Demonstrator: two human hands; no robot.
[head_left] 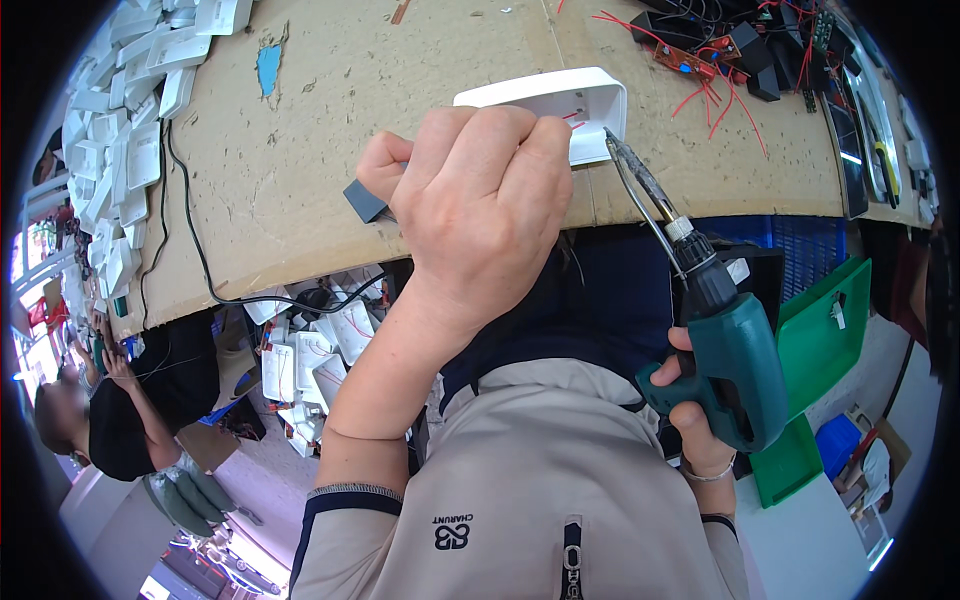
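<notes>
White casing [560, 105] under left hand [480, 210]

white casing [560, 105] half hidden by left hand [480, 200]

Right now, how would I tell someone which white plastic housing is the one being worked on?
Start at the brown cardboard-covered bench and go to its near edge, in the middle. There the left hand steadies one open white housing while the right hand aims a green power screwdriver into it. Unlike the white housings heaped at the bench's far left, it sits alone, red wires showing inside.
</notes>
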